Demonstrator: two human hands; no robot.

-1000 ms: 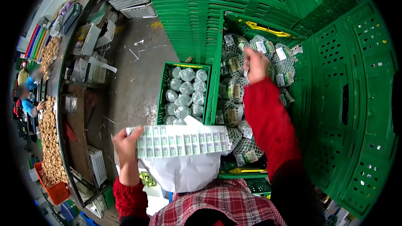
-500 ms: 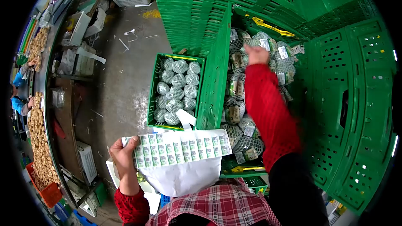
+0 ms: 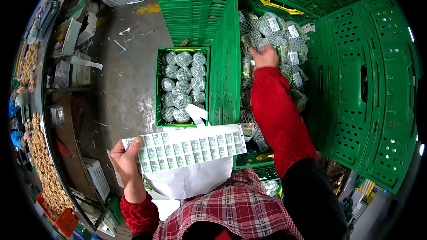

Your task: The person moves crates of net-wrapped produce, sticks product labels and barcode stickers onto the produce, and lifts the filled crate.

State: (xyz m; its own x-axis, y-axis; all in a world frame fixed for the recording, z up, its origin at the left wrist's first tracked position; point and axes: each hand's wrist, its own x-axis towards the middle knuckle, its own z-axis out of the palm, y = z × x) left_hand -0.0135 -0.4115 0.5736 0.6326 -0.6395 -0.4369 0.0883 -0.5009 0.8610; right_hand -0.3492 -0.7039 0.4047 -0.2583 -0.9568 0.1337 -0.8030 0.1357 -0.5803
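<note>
My left hand (image 3: 126, 156) pinches the left end of a sheet of stickers (image 3: 191, 150) between thumb and fingers. The sheet carries rows of small green-and-white printed labels, and its white backing (image 3: 191, 180) hangs in a curve below. My right hand (image 3: 267, 56) is over the large green crate (image 3: 224, 62), close above the netted packs in it. Its fingers are curled in and the thumb points left; whether anything is between them is hidden. Several netted packs (image 3: 272, 26) there bear white or printed labels.
A smaller green crate (image 3: 159, 84) holds several pale netted packs (image 3: 183, 88) without visible labels. Tall green crates (image 3: 342, 84) stand on the right. On the left, a line of brownish bulbs (image 3: 42, 160) runs past a red crate (image 3: 66, 222), with a person in blue sleeves beyond.
My right hand has moved nearer to me and a little left over the netted packs. My left hand still grips the sticker sheet. The view has shifted slightly.
</note>
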